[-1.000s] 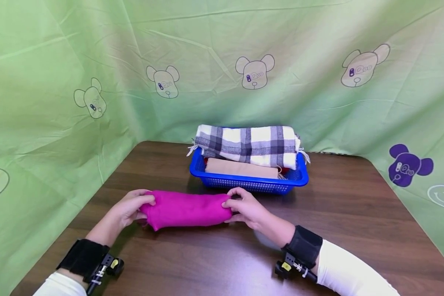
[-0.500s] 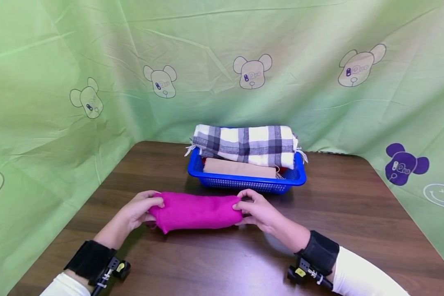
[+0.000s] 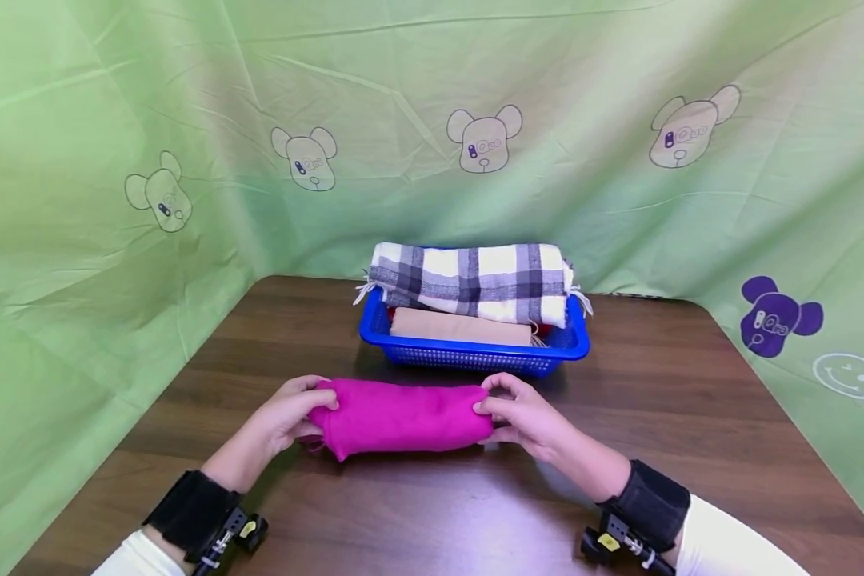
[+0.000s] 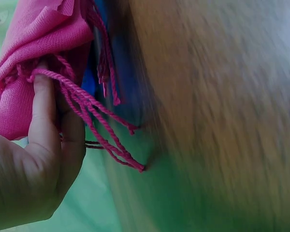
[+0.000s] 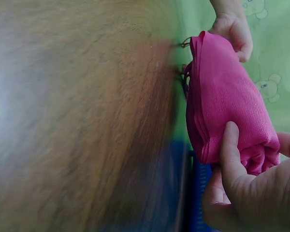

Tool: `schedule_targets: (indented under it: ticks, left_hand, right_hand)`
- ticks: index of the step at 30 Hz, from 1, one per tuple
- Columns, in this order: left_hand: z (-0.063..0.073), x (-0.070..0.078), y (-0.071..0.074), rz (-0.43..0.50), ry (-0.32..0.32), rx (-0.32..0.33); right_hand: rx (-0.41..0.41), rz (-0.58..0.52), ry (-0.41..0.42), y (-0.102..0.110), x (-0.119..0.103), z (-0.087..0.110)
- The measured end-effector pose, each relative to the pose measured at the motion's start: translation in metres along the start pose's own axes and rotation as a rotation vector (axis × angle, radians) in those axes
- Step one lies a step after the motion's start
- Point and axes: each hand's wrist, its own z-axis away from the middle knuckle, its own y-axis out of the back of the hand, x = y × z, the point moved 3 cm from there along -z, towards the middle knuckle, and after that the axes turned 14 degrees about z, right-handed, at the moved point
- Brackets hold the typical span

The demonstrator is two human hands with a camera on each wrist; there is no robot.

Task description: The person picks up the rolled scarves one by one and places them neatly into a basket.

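Observation:
A magenta scarf (image 3: 406, 416), rolled into a thick bundle, lies crosswise between both hands in the head view. My left hand (image 3: 288, 412) grips its left end, thumb on top and fingers beneath. Twisted fringe (image 4: 99, 116) dangles past those fingers in the left wrist view. At the other end, my right hand (image 3: 529, 416) holds the roll, with the thumb pressed on its face. The right wrist view shows the layered folds of the scarf (image 5: 232, 96) and the spiral of its rolled end. The bundle is close over the table, in front of the basket.
A blue plastic basket (image 3: 475, 352) stands on the brown wooden table (image 3: 691, 416) behind the scarf. It holds a beige rolled cloth (image 3: 461, 326), with a fringed black-and-white plaid cloth (image 3: 468, 280) lying across its back. Green printed fabric (image 3: 374, 208) surrounds the table.
Both hands have shifted right and slightly toward the person with the scarf between them, keeping their grip. The basket and backdrop have slid a little left in the head view.

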Motion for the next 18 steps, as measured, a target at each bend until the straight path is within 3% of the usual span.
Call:
schedule_targets:
  ticks: [18]
  left_hand:
    - [-0.006, -0.014, -0.037, 0.056, 0.019, -0.018]
  right_hand:
    - [0.023, 0.008, -0.008, 0.030, 0.006, 0.026]
